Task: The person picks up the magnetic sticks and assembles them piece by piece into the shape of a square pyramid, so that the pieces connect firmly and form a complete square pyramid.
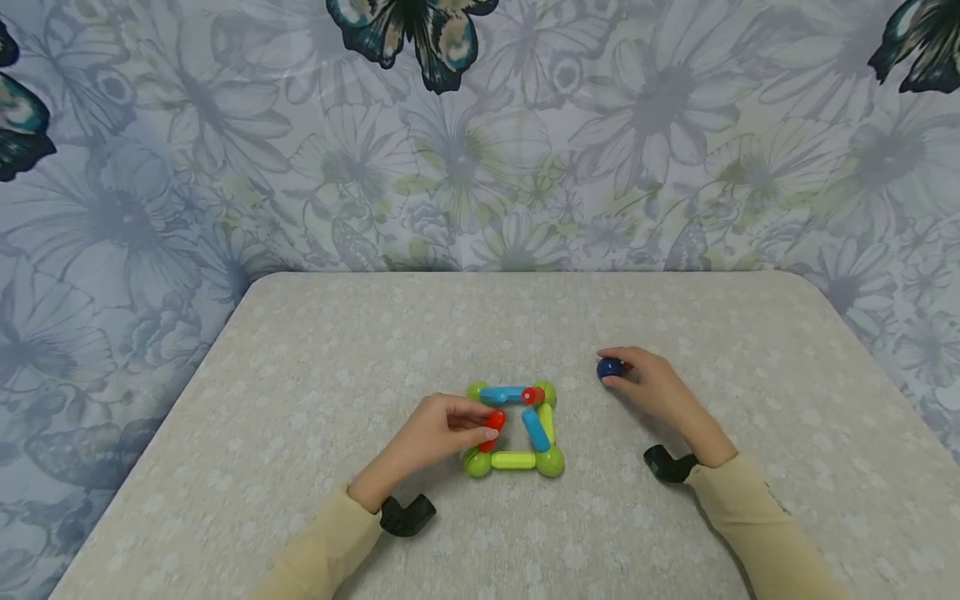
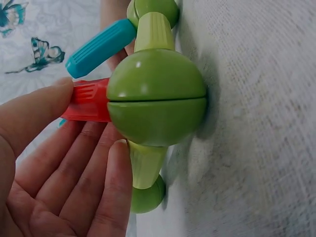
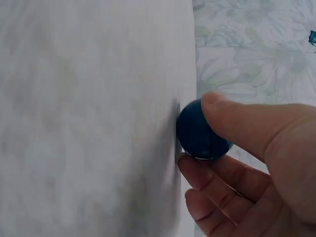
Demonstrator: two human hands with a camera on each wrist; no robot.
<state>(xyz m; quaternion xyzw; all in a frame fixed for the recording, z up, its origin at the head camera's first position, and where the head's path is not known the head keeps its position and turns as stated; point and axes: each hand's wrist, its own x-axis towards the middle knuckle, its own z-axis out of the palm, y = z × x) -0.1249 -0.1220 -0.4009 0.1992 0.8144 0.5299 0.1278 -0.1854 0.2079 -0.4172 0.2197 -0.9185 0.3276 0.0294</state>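
My left hand (image 1: 442, 427) pinches a red rod (image 1: 494, 425) that stands up from the near-left green ball (image 1: 477, 462). In the left wrist view the rod's base meets the green ball (image 2: 156, 98). Green balls and yellow-green rods (image 1: 513, 460) form a square frame on the table. Blue rods (image 1: 536, 429) rise at a tilt from its near-right and far-left corners, and another red rod (image 1: 532, 395) stands at the far-right corner. Farther right, my right hand (image 1: 651, 385) holds a dark blue ball (image 1: 610, 368) between thumb and fingers, close to the tabletop in the right wrist view.
A pale patterned cloth covers the table (image 1: 360, 333). Behind it stands a wall (image 1: 510, 167) with flower print and butterfly decorations (image 1: 442, 42). Black wrist-worn devices (image 1: 407, 516) sit below both wrists.
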